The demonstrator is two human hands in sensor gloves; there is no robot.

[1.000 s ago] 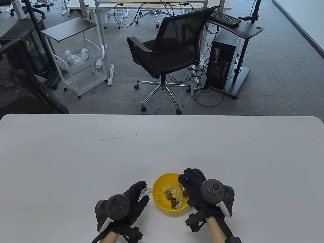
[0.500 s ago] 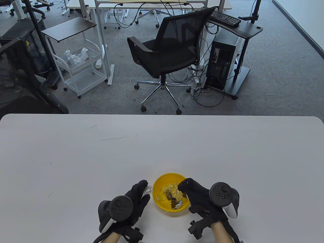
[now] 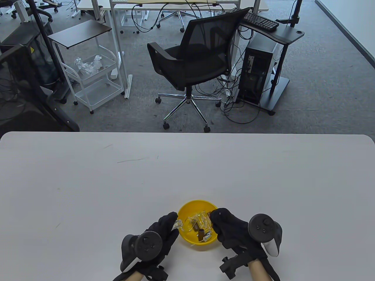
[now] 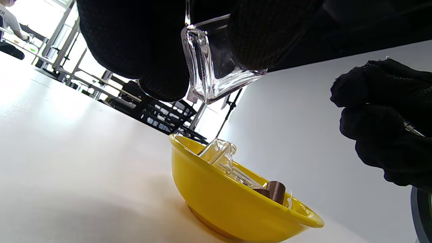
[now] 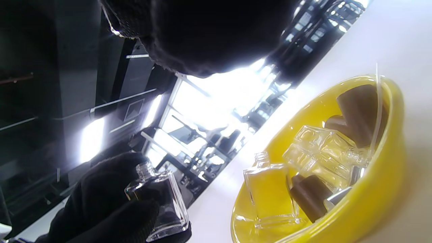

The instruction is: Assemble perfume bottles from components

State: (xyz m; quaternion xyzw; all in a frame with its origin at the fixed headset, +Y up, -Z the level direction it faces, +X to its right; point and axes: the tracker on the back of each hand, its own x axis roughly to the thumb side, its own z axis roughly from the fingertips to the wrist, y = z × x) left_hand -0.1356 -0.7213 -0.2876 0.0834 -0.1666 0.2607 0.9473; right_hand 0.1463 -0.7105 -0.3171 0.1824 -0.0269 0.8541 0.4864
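Observation:
A yellow bowl (image 3: 193, 202) sits near the table's front edge and holds clear glass bottles (image 5: 270, 192), brown caps (image 5: 308, 199) and silver parts (image 3: 208, 236). My left hand (image 3: 172, 222) grips a clear square glass bottle (image 3: 178, 224) just left of the bowl, above the table. The bottle also shows in the left wrist view (image 4: 216, 74) and the right wrist view (image 5: 162, 206), neck uncapped. My right hand (image 3: 216, 218) hovers at the bowl's right rim with fingers curled shut. A thin silver sliver (image 4: 412, 129) shows between them; the rest is hidden.
The white table (image 3: 187, 169) stretches wide around the bowl. Its far edge runs across the middle of the table view. A black office chair (image 3: 199, 58) stands on the floor beyond it.
My right hand has drawn back out of the bowl toward me and to the right. My left hand has moved right with the glass bottle, closer to the bowl's rim.

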